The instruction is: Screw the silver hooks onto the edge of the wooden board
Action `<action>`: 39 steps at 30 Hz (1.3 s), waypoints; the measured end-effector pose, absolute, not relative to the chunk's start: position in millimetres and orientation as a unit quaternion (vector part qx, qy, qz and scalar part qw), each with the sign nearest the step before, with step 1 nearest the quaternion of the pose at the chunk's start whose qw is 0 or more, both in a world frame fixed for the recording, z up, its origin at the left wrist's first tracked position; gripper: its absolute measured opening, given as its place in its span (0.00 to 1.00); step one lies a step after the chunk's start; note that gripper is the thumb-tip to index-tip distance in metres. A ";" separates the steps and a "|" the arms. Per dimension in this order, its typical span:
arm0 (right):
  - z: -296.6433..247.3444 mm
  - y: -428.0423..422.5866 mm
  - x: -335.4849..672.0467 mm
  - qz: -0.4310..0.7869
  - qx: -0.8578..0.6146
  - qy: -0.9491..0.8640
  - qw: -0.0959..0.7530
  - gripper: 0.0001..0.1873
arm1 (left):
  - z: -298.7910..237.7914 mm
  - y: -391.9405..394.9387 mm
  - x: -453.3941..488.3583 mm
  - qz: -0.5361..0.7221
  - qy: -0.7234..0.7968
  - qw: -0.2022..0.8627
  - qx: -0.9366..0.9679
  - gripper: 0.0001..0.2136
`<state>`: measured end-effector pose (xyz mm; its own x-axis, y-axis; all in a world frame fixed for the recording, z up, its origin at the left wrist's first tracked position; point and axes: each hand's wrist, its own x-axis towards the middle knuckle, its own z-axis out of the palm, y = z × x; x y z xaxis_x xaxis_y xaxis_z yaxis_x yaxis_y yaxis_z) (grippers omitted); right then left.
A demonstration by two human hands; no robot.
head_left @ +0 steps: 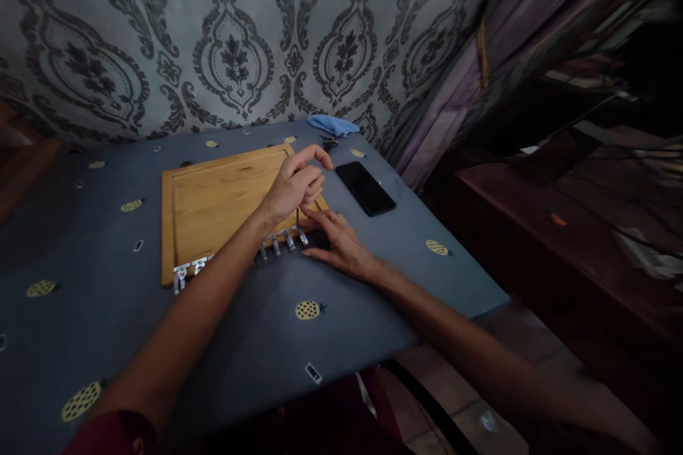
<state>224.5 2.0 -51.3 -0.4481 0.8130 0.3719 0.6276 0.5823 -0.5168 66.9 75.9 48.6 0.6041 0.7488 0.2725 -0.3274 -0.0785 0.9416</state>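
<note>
A wooden board (221,202) with a raised frame lies flat on the table. Along its near edge runs a metal hook rail (276,245) with several silvery hooks, its middle hidden behind my left forearm. My left hand (299,181) is curled above the board's right end. From beneath it a thin screwdriver (297,217) shaft points down to the rail; the handle is hidden in my fingers. My right hand (341,245) rests low at the rail's right end, thumb on the near side and fingers on the far side, close to the shaft's tip.
A black phone (366,188) lies right of the board. Behind it are dark scissors (329,143) and a blue cloth (334,125) by the wall. The blue pineapple-print tablecloth (213,370) covers the table. A dark red cabinet (565,227) stands at the right.
</note>
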 end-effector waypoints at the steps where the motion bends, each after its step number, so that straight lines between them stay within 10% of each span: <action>1: -51.4 3.0 224.3 0.157 -0.427 -0.837 0.304 0.41 | 47.9 75.3 66.6 0.412 0.171 0.656 0.609 0.05; 21: -47.8 6.9 222.8 0.189 -0.437 -0.822 0.313 0.37 | 37.0 60.9 79.1 0.629 0.280 0.534 0.490 0.22; 39: -40.5 4.3 224.4 0.253 -0.424 -0.809 0.318 0.30 | 60.9 58.6 58.1 0.580 0.249 0.581 0.513 0.12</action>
<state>224.4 4.3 -40.5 -0.4373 0.8475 0.3008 0.5259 0.5123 -0.6789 58.1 58.6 60.9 0.2034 0.9302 0.3054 -0.4180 -0.1995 0.8862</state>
